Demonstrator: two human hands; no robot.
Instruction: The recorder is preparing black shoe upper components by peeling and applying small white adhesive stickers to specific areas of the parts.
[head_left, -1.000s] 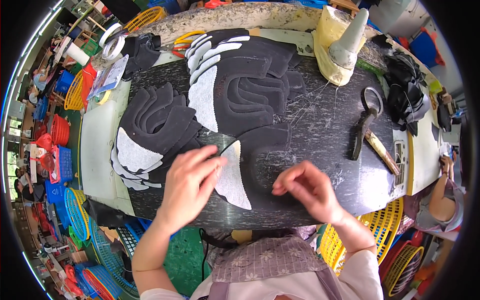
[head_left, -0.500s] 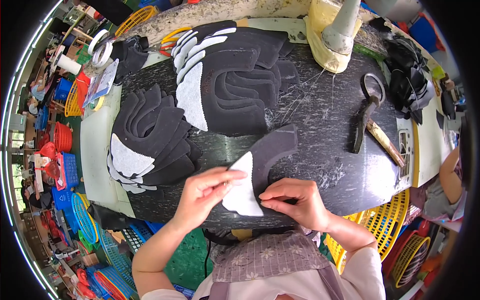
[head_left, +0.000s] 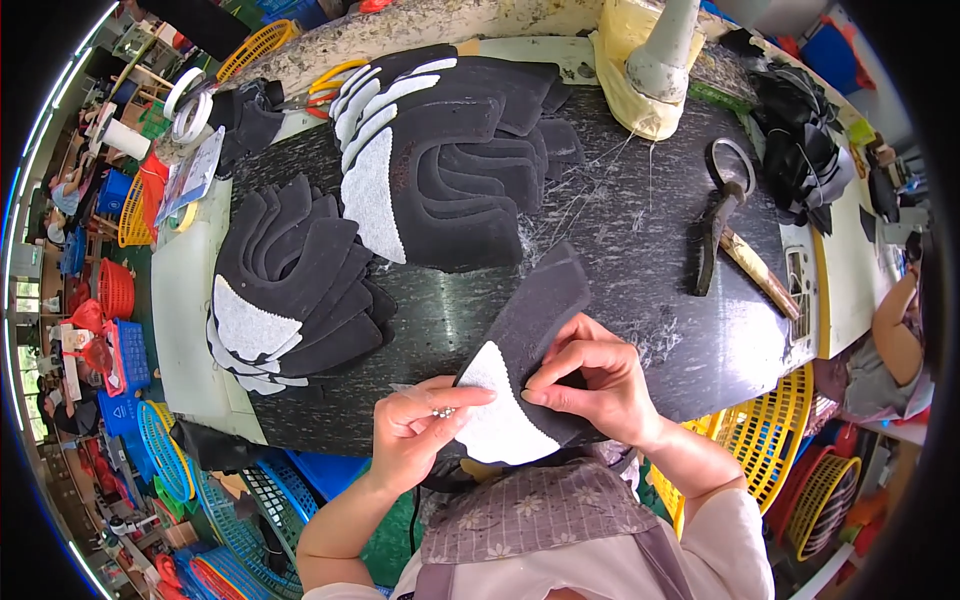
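Note:
A curved black fabric piece with a white zigzag-edged patch is raised off the near edge of the table, tilted. My left hand pinches its left side, fingertips at the patch's edge. A small silvery thing shows between those fingers; its kind is unclear. With thumb and fingers, my right hand grips the piece's right edge, some fingers hidden behind it. To the left lies a fanned stack of similar pieces with white patches. A larger fanned stack lies beyond.
A hammer and a metal ring lie on the dark table at right. A grey post in yellow wrapping stands at the back. Black material is heaped far right. A yellow basket sits below the right edge.
The fabric piece has been lifted and turned, its lower end now nearer me. My right hand has moved up along its right edge; my left hand has shifted slightly down.

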